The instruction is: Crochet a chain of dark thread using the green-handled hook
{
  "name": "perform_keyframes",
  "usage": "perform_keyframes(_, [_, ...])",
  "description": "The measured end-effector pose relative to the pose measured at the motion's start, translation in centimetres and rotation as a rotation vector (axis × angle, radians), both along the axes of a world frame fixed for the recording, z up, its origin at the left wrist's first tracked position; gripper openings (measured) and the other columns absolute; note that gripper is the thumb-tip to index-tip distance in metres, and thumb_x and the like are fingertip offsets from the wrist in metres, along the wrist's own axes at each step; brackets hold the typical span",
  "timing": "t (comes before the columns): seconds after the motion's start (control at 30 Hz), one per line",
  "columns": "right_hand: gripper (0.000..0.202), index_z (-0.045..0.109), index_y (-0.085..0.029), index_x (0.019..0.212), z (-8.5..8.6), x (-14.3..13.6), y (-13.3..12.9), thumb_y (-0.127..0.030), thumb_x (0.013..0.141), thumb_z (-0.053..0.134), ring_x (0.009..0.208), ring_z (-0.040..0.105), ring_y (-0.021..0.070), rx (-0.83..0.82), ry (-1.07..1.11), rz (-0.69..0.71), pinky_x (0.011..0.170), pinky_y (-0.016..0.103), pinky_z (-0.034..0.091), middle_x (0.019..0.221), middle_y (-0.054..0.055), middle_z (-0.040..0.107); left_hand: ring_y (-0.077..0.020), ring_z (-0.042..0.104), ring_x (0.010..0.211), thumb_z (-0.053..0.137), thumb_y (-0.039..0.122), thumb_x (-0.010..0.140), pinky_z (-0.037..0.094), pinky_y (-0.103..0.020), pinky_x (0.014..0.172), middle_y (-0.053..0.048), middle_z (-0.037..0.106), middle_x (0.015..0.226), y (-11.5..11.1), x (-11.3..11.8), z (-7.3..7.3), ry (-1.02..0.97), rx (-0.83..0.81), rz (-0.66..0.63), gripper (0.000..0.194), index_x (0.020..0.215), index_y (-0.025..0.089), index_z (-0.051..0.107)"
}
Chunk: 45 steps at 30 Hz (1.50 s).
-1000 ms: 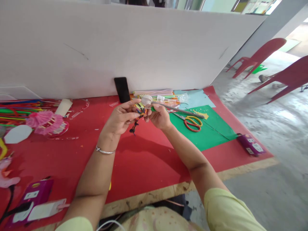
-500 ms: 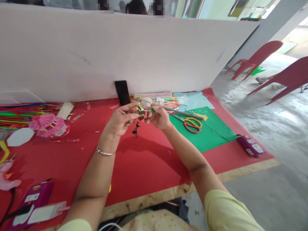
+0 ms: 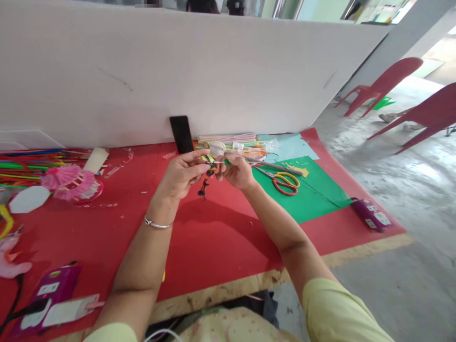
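Note:
Above the middle of the red table, my left hand (image 3: 180,176) pinches a small orange, yellow and black yarn piece (image 3: 205,184), whose dark end dangles below the fingers. My right hand (image 3: 239,175) is closed on a crochet hook (image 3: 231,162) with a green grip. The hook's thin metal tip points left and meets the yarn piece; the fingers partly cover the contact. Just behind the hands is a pale, ribbed round object (image 3: 217,149). Scissors (image 3: 286,183) with red and yellow handles lie to the right of my right hand.
A black phone (image 3: 181,134) leans against the white board (image 3: 213,71). Green sheet (image 3: 302,209) and purple box (image 3: 371,214) lie right. Left are coloured sticks (image 3: 24,164), a pink pleated ornament (image 3: 69,183), another purple box (image 3: 64,285) and a pink glue gun (image 3: 10,266).
The hook has slid left relative to the yarn piece, and metal now shows right of my right hand. Both hands stay close together; the view has shifted slightly.

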State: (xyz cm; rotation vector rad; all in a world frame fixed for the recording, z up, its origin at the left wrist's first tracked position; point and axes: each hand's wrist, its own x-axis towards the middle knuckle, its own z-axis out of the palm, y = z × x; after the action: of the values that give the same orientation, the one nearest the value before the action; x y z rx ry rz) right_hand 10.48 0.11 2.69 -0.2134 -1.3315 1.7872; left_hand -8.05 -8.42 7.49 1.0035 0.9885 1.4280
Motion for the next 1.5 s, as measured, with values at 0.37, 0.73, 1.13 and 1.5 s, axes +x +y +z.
perform_keyframes(0.37, [0.041,0.066,-0.018,0.063,0.3,0.2,0.0,-0.053,0.082,0.074,0.051,0.062,0.0150,0.016,-0.060,-0.034,0.049,0.028,0.057,0.067,0.006,0.070,-0.0047,0.048,0.048,0.095,0.012,0.056,0.026,-0.019,0.043,0.001,0.073,0.072,0.2,-0.3,0.1,-0.011,0.008,0.060,0.047,0.102,0.020,0.090])
perform_keyframes(0.73, [0.039,0.075,-0.015,0.063,0.3,0.8,0.5,-0.048,0.084,0.075,0.052,0.068,0.0172,0.093,-0.026,0.006,0.050,0.028,0.059,0.070,0.007,0.073,-0.0050,0.048,0.046,0.095,0.014,0.059,0.030,-0.021,0.043,0.002,0.073,0.070,0.0,-0.3,0.1,0.046,0.074,0.054,0.044,0.103,0.022,0.091])
perform_keyframes(1.13, [0.048,0.068,-0.018,0.064,0.3,0.2,-0.1,-0.060,0.085,0.077,0.050,0.064,0.0158,0.036,-0.060,0.000,0.049,0.028,0.059,0.065,0.007,0.072,-0.0049,0.047,0.048,0.096,0.014,0.057,0.028,-0.022,0.043,0.002,0.072,0.072,0.1,0.1,-0.1,0.042,0.051,0.060,0.049,0.105,0.023,0.090])
perform_keyframes(1.5, [0.057,0.067,-0.018,0.062,0.8,-0.3,-0.8,-0.067,0.082,0.086,0.048,0.065,0.0141,0.022,-0.015,-0.102,0.047,0.027,0.056,0.064,0.003,0.070,-0.0047,0.046,0.049,0.098,0.013,0.055,0.026,-0.021,0.045,0.002,0.072,0.069,-0.1,0.4,0.2,-0.023,0.059,0.019,0.050,0.104,0.021,0.090])
